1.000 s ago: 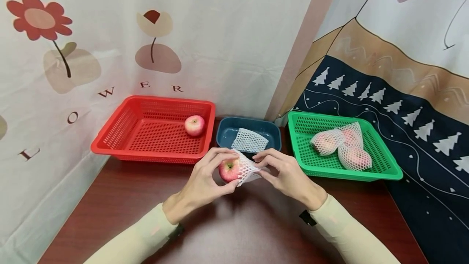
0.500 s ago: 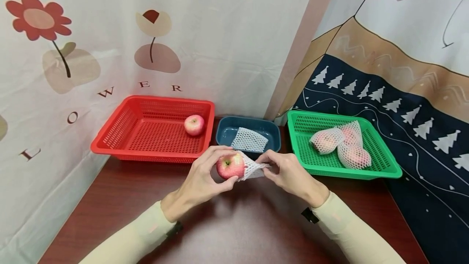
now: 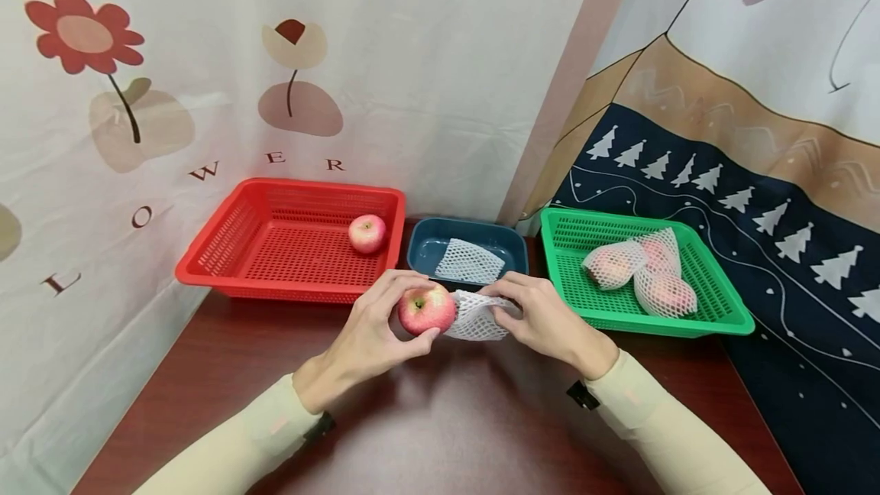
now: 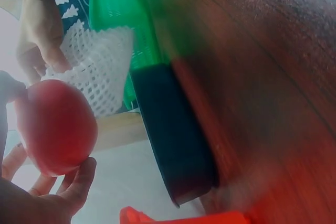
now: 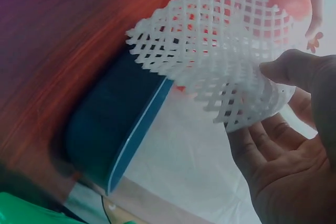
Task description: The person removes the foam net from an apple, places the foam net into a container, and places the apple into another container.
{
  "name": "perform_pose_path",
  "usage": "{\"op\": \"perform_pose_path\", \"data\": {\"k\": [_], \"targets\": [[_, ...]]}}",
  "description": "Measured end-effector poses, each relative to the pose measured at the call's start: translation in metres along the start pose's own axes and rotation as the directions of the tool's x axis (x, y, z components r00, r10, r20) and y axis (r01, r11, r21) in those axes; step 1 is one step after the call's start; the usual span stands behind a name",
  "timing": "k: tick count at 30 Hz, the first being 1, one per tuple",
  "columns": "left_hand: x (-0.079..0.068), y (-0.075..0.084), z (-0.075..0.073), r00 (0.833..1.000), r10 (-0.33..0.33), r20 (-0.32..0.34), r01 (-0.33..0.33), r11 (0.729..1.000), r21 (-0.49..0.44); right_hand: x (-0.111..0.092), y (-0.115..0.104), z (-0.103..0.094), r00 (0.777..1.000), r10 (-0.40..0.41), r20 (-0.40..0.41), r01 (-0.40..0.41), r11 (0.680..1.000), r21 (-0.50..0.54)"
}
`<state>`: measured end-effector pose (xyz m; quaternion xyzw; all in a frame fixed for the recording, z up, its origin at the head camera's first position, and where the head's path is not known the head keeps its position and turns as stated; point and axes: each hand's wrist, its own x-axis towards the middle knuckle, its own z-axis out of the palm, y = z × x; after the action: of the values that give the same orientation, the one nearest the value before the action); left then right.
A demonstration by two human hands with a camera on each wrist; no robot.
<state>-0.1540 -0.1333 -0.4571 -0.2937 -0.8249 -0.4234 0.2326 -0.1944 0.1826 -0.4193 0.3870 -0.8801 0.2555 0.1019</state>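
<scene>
In my left hand [image 3: 374, 323] I hold a red apple [image 3: 426, 310], thumb below and fingers over the top. The apple's skin is bare in the left wrist view. A white foam net sleeve [image 3: 477, 318] is pinched between the thumb and fingers of my right hand [image 3: 550, 319]. Its mouth lies beside the apple, and the right wrist view shows the foam net [image 5: 210, 40] hanging loose and partly flattened. Whether apple and net still touch, I cannot tell. Both hands are above the table, in front of a small blue tray [image 3: 417, 258].
Another foam net [image 3: 470, 261] lies in the blue tray. The red basket [image 3: 289, 289] at left contains one bare apple [image 3: 367, 234]. In the green basket [image 3: 729, 304] at right are 3 netted apples [image 3: 665, 295]. A printed curtain [image 3: 440, 82] hangs behind the table [image 3: 440, 418].
The apple has come out of the foam net, which covered part of it a second ago. My left hand has moved slightly left with the apple; the net has opened out in my right hand.
</scene>
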Motion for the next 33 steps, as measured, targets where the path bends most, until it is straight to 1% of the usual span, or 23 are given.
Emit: {"op": "perform_pose_path", "data": {"k": [4,10,12,17,22,30,33], "targets": [[0.001,0.0,-0.004,1.0,-0.005,0.007,0.005,1.0,0.006,0.006,0.001,-0.003,1.0,0.005,0.011,-0.004,1.0,-0.014],[0.0,0.0,-0.006,1.0,-0.006,0.029,0.006,1.0,0.002,0.012,0.003,-0.009,0.996,0.066,0.056,-0.066,0.998,-0.007],[0.0,0.0,-0.008,1.0,-0.005,0.031,0.005,1.0,0.01,0.014,0.005,-0.01,0.996,0.072,0.058,-0.072,0.997,-0.009],[0.002,-0.001,-0.011,0.999,-0.006,0.032,0.005,1.0,0.029,0.02,0.011,-0.014,0.996,0.083,0.044,-0.083,0.997,-0.011],[0.004,-0.004,-0.012,0.999,-0.002,0.045,0.001,1.0,0.031,0.026,0.017,-0.019,0.991,0.131,0.027,-0.131,0.991,0.009],[0.012,-0.005,-0.016,0.999,0.015,0.029,-0.016,0.999,0.048,0.042,0.028,-0.027,0.982,0.186,-0.036,-0.186,0.982,0.011],[0.015,-0.005,-0.019,1.0,0.007,0.03,-0.009,0.998,0.055,0.049,0.031,-0.028,0.977,0.207,-0.054,-0.206,0.978,0.017]]}}
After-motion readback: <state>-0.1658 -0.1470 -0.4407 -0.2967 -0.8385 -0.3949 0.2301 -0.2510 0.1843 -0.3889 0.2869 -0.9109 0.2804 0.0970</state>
